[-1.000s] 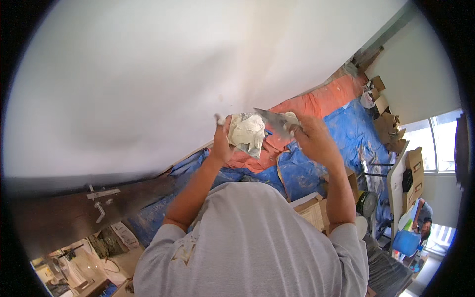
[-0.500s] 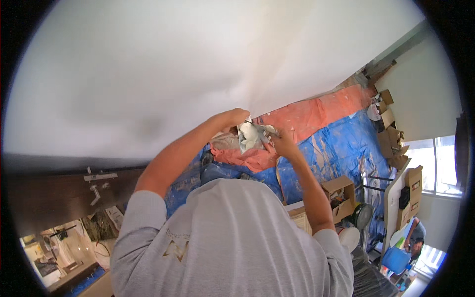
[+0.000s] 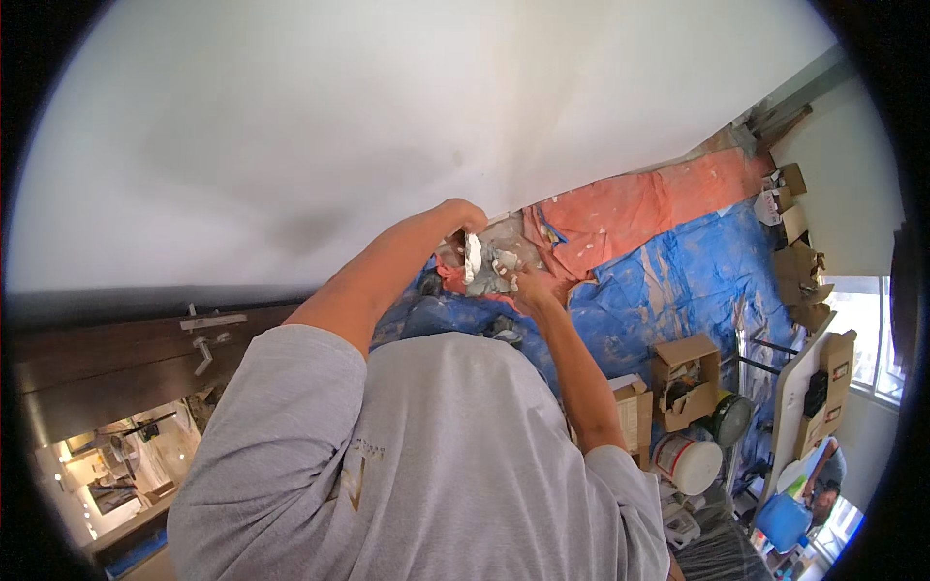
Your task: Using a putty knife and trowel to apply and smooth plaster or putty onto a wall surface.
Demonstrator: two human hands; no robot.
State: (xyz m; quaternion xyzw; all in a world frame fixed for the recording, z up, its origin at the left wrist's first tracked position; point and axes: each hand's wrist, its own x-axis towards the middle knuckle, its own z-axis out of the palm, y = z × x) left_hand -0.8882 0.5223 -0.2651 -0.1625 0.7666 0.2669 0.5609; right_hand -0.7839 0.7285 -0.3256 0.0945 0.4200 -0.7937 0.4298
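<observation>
The left hand grips a flat plate smeared with white paste, its long axis running toward the person; just to its right, a grey, paste-covered scraper lies between this plate and the right hand, which is closed around it.

Over there, a flat grey plate tilts steeply, thick white paste heaped along it; just right of the plate, a paste-smeared grey scraper.

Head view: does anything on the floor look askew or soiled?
Yes: the red sheet is rumpled near the right hand, and the blue sheet is wrinkled with pale smears; neither lies flat.
</observation>
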